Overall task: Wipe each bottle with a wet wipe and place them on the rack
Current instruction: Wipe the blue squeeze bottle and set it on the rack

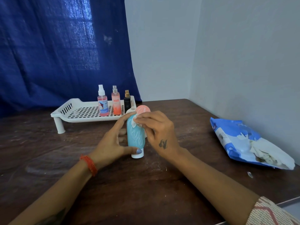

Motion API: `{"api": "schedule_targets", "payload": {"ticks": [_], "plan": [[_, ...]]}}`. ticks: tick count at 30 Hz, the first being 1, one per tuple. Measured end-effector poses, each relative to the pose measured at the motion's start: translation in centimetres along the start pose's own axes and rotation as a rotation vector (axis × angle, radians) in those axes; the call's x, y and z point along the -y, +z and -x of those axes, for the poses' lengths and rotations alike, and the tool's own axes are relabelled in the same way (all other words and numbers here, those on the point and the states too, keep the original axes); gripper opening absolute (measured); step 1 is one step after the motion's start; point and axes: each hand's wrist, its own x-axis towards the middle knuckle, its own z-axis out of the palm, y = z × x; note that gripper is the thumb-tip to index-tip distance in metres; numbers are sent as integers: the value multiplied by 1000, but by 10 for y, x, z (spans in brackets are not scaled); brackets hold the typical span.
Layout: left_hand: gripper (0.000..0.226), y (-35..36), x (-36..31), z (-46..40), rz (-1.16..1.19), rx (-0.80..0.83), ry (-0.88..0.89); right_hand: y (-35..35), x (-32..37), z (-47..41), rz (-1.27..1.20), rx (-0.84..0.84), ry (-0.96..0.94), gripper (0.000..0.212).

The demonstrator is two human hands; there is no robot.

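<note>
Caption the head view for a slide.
Right hand wipes teal tube held by left hand; three bottles on rack.

Teal plastic tube bottle (135,137) upright on its white cap, in front of white perforated plastic rack (84,112). Small white wet wipe (134,121) against tube's upper end. On rack's right side: pink spray bottle (103,103), orange spray bottle (116,103), black spray bottle (127,101), all upright. Coral tube (142,109) behind teal tube, mostly hidden.

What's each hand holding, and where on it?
Left hand grips the teal tube by its side, thumb at the cap. Right hand pinches a wet wipe against the tube's top.
</note>
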Motion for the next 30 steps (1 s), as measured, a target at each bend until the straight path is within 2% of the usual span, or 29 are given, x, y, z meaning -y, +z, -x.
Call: {"api": "schedule_targets", "payload": {"ticks": [4, 10, 16, 18, 24, 27, 30], "plan": [[101, 2, -3, 1, 21, -7, 4, -8, -6, 4, 17, 12, -47, 21], [103, 1, -2, 2, 19, -6, 0, 1, 1, -1, 54, -48, 61, 26], [102, 1, -2, 1, 11, 1, 7, -4, 1, 1, 67, 46, -84, 23], [103, 1, -2, 1, 8, 4, 8, -7, 1, 2, 77, 37, -55, 23], [100, 1, -1, 1, -18, -1, 18, -11, 6, -9, 7, -161, 181, 16], [99, 1, -2, 1, -31, -1, 18, -8, 12, -8, -129, -93, 262, 24], [105, 1, -3, 1, -39, 5, 13, -7, 10, -6, -96, 12, 220, 25]]}}
